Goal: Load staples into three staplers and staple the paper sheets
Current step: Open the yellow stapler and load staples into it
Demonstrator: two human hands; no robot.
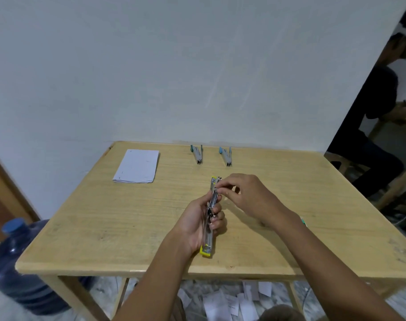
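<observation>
A yellow stapler point(210, 228) lies opened out flat over the middle of the wooden table point(104, 216). My left hand point(198, 224) grips its middle from the left. My right hand point(246, 195) pinches something small at the stapler's far end; the fingers hide what it is. Two blue-tipped staplers point(197, 154) point(227, 156) stand opened at the back of the table. A stack of white paper sheets point(137, 166) lies at the back left.
A small green-and-white object point(303, 221) peeks out behind my right forearm. A blue water jug point(19, 262) stands on the floor at the left. Paper scraps point(229, 302) litter the floor under the table. Another person point(380, 107) sits at the right.
</observation>
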